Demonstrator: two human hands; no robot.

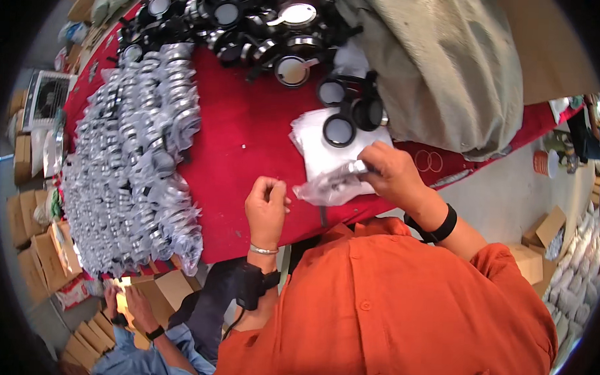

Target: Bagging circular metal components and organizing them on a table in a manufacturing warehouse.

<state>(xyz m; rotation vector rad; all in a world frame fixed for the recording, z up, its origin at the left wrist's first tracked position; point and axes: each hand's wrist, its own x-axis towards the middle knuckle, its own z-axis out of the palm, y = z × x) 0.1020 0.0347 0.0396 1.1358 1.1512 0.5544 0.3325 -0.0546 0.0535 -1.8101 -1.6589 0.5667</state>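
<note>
Progress looks well advanced: a large heap of bagged silver round tins [132,162] covers the red-clothed desk [248,146]; black unbagged ones [253,27] remain. Right hand [396,174] pinches a clear plastic bag [330,185]; left hand [266,203] curled shut, empty

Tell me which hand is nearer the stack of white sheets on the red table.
Right. The right hand lies against the near edge of the stack of white sheets, its grip closed on a clear plastic bag. The left hand is closed in a fist, off to the left over bare red cloth.
</note>
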